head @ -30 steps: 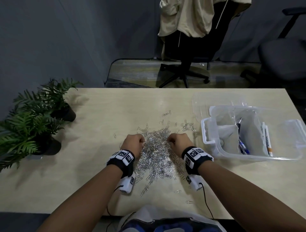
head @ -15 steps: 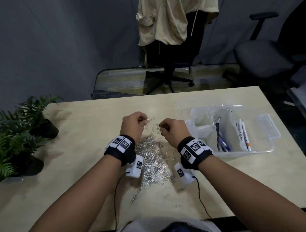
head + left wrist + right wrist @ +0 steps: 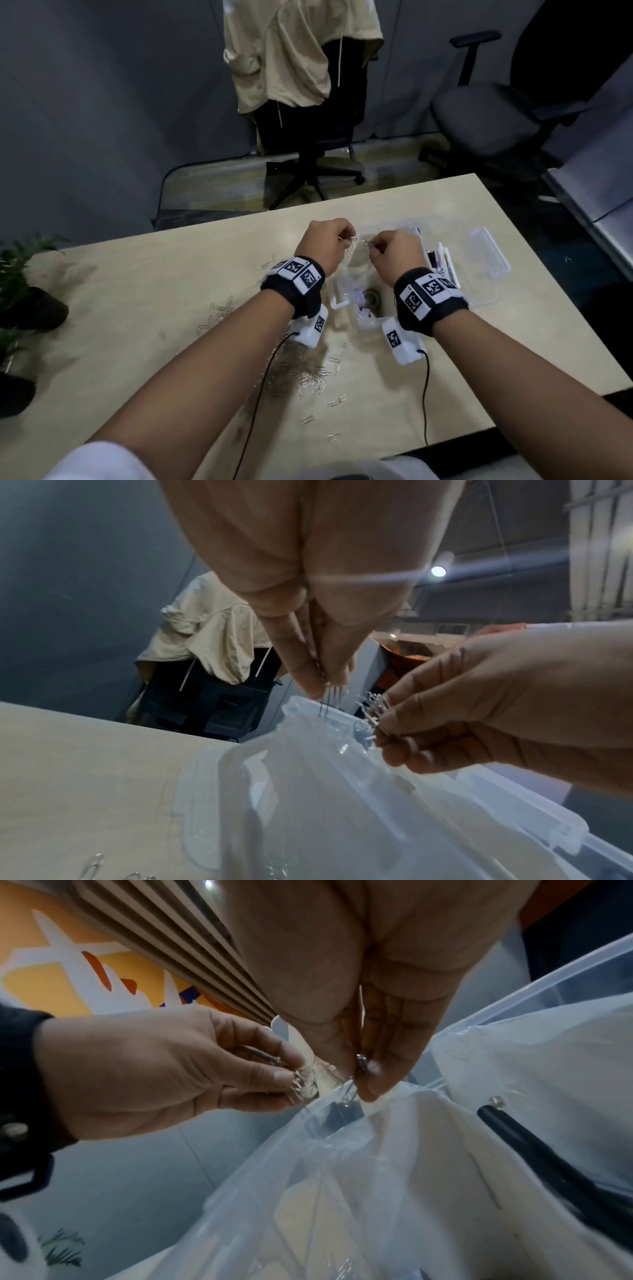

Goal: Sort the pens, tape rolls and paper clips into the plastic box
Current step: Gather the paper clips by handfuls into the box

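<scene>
From the head view, the left hand (image 3: 327, 245) and the right hand (image 3: 394, 255) hover side by side, fists curled, each pinching a bunch of thin silver wire paper clips (image 3: 459, 240)... no: the bunches (image 3: 111, 240) sit between the knuckles.In the head view, the left hand (image 3: 327, 245) and the right hand (image 3: 394, 255) are raised side by side, both curled, each pinching a small bunch of thin silver wire paper clips (image 3: 359, 241). They hang over the near-left part of the clear plastic box (image 3: 486, 270), which stands on the pale wooden counter (image 3: 171, 308). White and dark pens (image 3: 445, 263) lie lengthwise in the box's right compartment. Many loose clips (image 3: 308, 377) remain scattered on the counter, near and left of the box, below the forearms.

In the left wrist view, the left hand (image 3: 308, 601) points downward, its fingertips (image 3: 304, 680) pressed together on clips (image 3: 329, 699) whose ends stick out just above the box's rim (image 3: 298, 710). The right hand (image 3: 496, 696) is close on the right, clutching its own bunch.

In the right wrist view, the right hand (image 3: 377, 974) also points down, pinching clips over a compartment of the box (image 3: 377, 1150). The left hand (image 3: 154, 1074) holds its bunch just beyond the rim, so it likely needs a slight shift rightward. The box opening lies directly beneath the right hand, the nearer one; letting go should drop the clips in.
</scene>
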